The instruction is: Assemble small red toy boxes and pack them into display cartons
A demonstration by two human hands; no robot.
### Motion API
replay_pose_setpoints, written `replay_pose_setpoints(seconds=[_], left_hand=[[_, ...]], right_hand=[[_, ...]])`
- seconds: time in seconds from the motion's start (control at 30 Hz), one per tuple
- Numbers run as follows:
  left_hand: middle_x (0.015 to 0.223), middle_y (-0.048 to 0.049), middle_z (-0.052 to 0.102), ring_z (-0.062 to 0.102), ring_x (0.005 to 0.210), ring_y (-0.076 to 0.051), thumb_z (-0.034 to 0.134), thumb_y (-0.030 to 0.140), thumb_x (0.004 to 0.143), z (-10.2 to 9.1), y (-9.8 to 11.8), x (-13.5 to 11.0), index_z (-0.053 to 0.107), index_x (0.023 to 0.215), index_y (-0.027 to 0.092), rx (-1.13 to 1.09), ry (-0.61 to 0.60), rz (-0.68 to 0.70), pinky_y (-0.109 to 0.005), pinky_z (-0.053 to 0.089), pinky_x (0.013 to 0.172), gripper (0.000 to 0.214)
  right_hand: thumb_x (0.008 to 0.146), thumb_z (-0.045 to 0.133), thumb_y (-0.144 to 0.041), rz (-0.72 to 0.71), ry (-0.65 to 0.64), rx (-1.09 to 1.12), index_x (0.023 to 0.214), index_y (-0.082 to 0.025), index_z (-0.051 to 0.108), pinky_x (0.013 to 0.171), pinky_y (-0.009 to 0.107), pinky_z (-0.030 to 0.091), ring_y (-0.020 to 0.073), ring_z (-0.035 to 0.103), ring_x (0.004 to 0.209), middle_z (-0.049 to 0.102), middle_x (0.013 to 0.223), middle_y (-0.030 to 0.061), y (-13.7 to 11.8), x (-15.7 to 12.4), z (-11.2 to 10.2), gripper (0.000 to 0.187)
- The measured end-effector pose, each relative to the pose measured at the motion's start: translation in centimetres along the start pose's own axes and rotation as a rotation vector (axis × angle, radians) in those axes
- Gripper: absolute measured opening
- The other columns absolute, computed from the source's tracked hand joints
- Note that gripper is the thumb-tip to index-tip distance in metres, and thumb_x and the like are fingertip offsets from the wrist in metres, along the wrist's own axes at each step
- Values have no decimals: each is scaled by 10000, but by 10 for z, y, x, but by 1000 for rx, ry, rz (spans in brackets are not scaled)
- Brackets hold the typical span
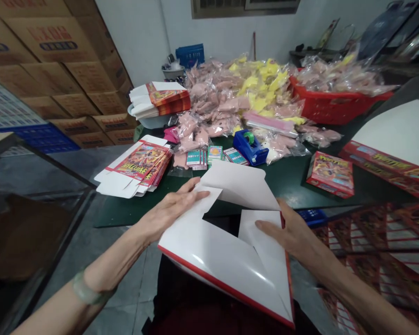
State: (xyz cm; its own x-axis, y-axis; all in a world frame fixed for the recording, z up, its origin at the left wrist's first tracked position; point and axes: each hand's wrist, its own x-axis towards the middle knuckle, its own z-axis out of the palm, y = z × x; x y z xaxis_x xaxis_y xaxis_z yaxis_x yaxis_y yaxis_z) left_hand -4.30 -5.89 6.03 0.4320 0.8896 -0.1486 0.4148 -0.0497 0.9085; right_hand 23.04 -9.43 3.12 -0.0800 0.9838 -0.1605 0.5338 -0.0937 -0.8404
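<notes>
A white cardboard box [216, 251] with red edges sits over my lap, its flaps partly folded in and a dark gap showing in the middle. My left hand [177, 204] grips the box's left side, its fingers lying over a small white side flap. On the opposite side, my right hand [282, 228] holds the box with the thumb on another flap [251, 228]; its other fingers are mostly hidden behind the wall. A larger flap [237, 184] stands up at the far side, towards the table.
The green table [282, 177] holds flattened printed cartons [136, 163], small cards [195, 158], a blue tape dispenser [249, 146] and a finished red box [330, 174]. Behind are bagged pink and yellow plush toys [226, 97] and a red basket [335, 104]. Brown cartons [56, 42] are stacked left.
</notes>
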Motion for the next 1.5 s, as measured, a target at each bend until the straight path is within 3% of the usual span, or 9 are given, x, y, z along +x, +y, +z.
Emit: replay_pose_setpoints(seconds=[0.13,0.3,0.47,0.6,0.73,0.97,1.17,1.4,1.5], left_hand=[[1273,-130,491,529,1106,-303,608,446,751,9,1,15,560,1160,206,200,194,-81,-471,434,917,477],[1236,-164,499,529,1084,-326,674,413,663,12,2,29,184,1422,200,439,123,-131,-488,415,902,928],[1251,-156,468,512,1086,-360,677,376,616,15,3,33,257,1377,221,610,61,-123,-508,416,885,883],[1131,-98,508,542,1003,-267,659,291,635,16,2,19,334,1232,197,462,42,-21,-420,457,845,686],[855,5,541,557,758,-168,673,258,641,10,-1,10,383,1056,210,223,-17,-52,-303,481,644,509],[697,58,502,510,566,-104,804,328,527,6,-4,17,431,886,200,-120,29,-241,-220,417,484,533],[694,57,552,534,566,-101,802,281,548,12,-12,16,479,935,197,-242,26,-211,-210,419,510,510],[677,19,618,556,548,-117,799,322,566,14,-16,14,609,938,164,-280,107,-305,-235,445,512,447],[728,-14,638,577,583,-130,765,366,617,12,-15,11,629,949,138,-328,43,-279,-240,456,529,425]], right_hand=[[724,539,-340,-30,-6,-13,1062,-174,479,725,382,511,267,627,917,652,1034,104,-4,1,1,381],[746,543,-362,-57,4,-39,1039,-175,481,752,389,504,265,620,923,648,1037,105,-1,0,2,353],[808,492,-387,-77,8,-94,1061,-187,496,699,380,507,249,620,855,645,976,86,9,-4,-5,323],[795,513,-367,-230,123,-210,1008,-199,540,790,417,491,264,581,936,605,986,88,16,-8,-7,273],[799,527,-211,-477,245,-262,1220,-235,430,868,412,456,234,544,1034,553,1125,78,16,-8,-3,433],[844,397,-56,-883,162,-481,835,-178,560,637,268,469,146,547,758,540,862,64,0,8,-11,204],[858,332,-58,-964,74,-578,1182,-257,527,570,218,437,115,512,728,514,911,41,-3,22,-13,428],[825,438,-132,-912,-83,-432,806,-191,572,564,230,410,118,510,655,516,767,21,-16,31,-17,148],[808,495,-196,-779,-128,-450,836,-198,550,568,247,419,126,513,599,549,712,0,-23,35,-17,61]])
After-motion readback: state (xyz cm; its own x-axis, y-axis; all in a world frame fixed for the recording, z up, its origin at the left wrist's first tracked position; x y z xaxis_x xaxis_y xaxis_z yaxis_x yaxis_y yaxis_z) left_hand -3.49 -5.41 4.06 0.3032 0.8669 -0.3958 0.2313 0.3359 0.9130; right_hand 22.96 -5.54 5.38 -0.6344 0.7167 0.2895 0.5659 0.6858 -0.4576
